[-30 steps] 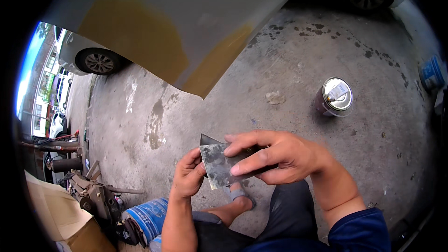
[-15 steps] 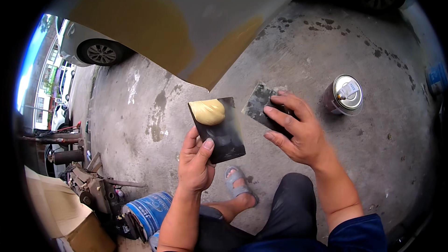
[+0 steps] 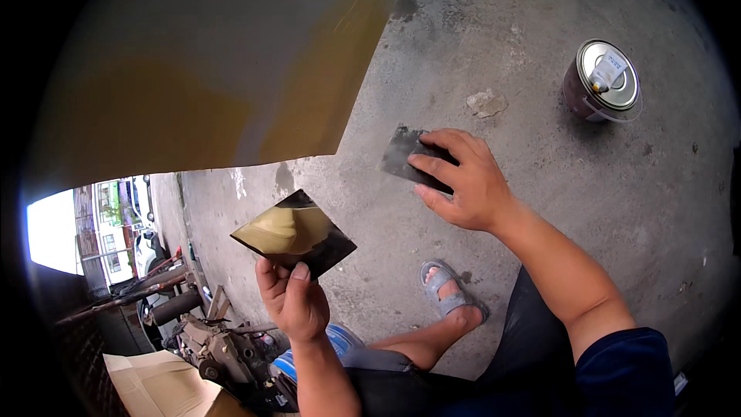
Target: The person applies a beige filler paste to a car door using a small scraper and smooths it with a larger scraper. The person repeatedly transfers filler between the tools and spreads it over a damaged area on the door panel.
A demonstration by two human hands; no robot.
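My left hand [image 3: 296, 301] pinches the lower corner of a dark square putty board [image 3: 328, 251] between thumb and fingers. A smooth mound of yellow-beige putty [image 3: 284, 229] lies on the board. To the right, my right hand [image 3: 463, 177] grips a dark, flat putty spreader [image 3: 401, 158], its fingers spread across one face and its smeared far edge pointing left. Above both hands hangs a large grey panel [image 3: 255, 31] with dull yellow-brown patches. Neither the board nor the spreader appears to touch it.
A lidded can [image 3: 579, 93] stands on the concrete floor at the right with a white tube [image 3: 608, 71] on its lid. At lower left are an open cardboard box [image 3: 166, 386], a dirty metal machine part [image 3: 220, 351] and a blue bucket [image 3: 340, 340]. My sandalled foot [image 3: 450, 293] is below.
My view has shifted, and the panel looms larger at upper left. My left hand has moved left and lower, tilting the putty board. The right hand still grips the spreader, now slightly higher.
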